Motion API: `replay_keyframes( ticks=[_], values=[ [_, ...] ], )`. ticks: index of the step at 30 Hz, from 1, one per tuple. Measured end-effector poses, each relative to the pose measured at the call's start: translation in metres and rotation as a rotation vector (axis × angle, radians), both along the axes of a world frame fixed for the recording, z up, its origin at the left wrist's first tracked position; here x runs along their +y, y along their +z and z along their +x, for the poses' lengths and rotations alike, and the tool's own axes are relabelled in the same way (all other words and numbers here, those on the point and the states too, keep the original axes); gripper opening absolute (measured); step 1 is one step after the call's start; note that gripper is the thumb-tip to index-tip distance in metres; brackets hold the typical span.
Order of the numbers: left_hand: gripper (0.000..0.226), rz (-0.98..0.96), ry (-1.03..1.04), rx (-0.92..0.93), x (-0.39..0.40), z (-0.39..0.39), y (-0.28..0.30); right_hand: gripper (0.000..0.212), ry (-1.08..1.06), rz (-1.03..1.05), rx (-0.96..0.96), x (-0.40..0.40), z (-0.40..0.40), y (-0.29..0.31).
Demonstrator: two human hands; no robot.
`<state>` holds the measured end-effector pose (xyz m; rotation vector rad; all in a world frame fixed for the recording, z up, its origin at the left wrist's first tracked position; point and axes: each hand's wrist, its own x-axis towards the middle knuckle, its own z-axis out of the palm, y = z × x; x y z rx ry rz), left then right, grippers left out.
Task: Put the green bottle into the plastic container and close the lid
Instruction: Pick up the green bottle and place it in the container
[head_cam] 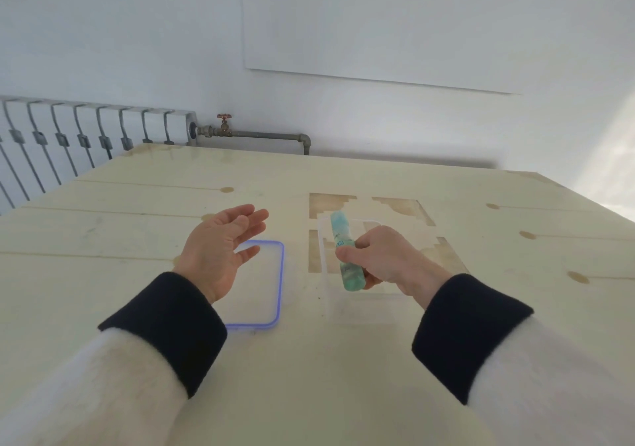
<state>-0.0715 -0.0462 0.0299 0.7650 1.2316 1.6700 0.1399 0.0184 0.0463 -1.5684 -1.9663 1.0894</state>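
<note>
Pale wooden boards are making up the worktop (378, 377), which is standing against a white wall, with a radiator (86, 129) at 10 o'clock and a pipe with a red valve (224, 117) at 12 o'clock

The right hand (385, 260) is grasping the green bottle (345, 251) around its lower half, fingers and thumb clenched on it. The bottle is lying almost flat, its far end pointing to 12 o'clock, and it is hovering over the open plastic container (323, 239), which is sitting at about 1 o'clock from the person. I cannot tell if the bottle is already below the rim or only above it, because the walls are transparent. The left hand (220, 249) is released, palm open and fingers spread, holding nothing, and it is hanging above the lid (280, 273) with the blue edge, which is lying flat on the worktop just beside the container, at 9 o'clock from it

The step in hand seems to be the placing of the bottle. To do it well, I think the person should be keeping the bottle parallel to the long side of the container, lowering it until it is resting on the bottom, and only then opening the fingers, so that it is not rolling or pushing the light container away. The lid is not yet on
</note>
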Motion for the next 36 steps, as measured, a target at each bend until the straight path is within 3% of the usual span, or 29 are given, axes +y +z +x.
replay_keyframes(
  ticks=[5, 10, 13, 20, 24, 27, 31, 36],
  values=[
    [0.023, -0.027, 0.012, -0.01, -0.005, -0.007, -0.006, 0.038, 0.043, -0.026, -0.112, 0.003, -0.008, -0.004],
    [0.023, -0.055, 0.018, -0.016, -0.008, -0.01, -0.011, 0.054, 0.096, 0.014, -0.34, 0.006, -0.013, -0.012],
    [0.022, -0.06, 0.018, -0.024, -0.01, -0.009, -0.011, 0.054, 0.152, 0.044, -0.46, 0.005, -0.016, -0.015],
    [0.023, -0.069, 0.013, -0.036, -0.012, -0.007, -0.01, 0.046, 0.159, 0.058, -0.504, 0.007, -0.022, -0.018],
    [0.023, -0.07, 0.012, -0.045, -0.012, -0.006, -0.009, 0.034, 0.143, -0.009, -0.469, 0.005, -0.021, -0.014],
    [0.023, -0.068, 0.012, -0.048, -0.013, -0.007, -0.008, 0.038, 0.089, 0.183, -0.468, 0.001, -0.024, -0.007],
    [0.022, -0.07, 0.008, -0.045, -0.014, -0.008, -0.008, 0.027, -0.015, 0.51, -0.194, -0.01, -0.039, 0.005],
    [0.021, -0.081, 0.021, 0.01, -0.019, -0.017, -0.007, 0.04, 0.095, 0.403, 0.071, -0.03, -0.078, 0.006]
  ],
)
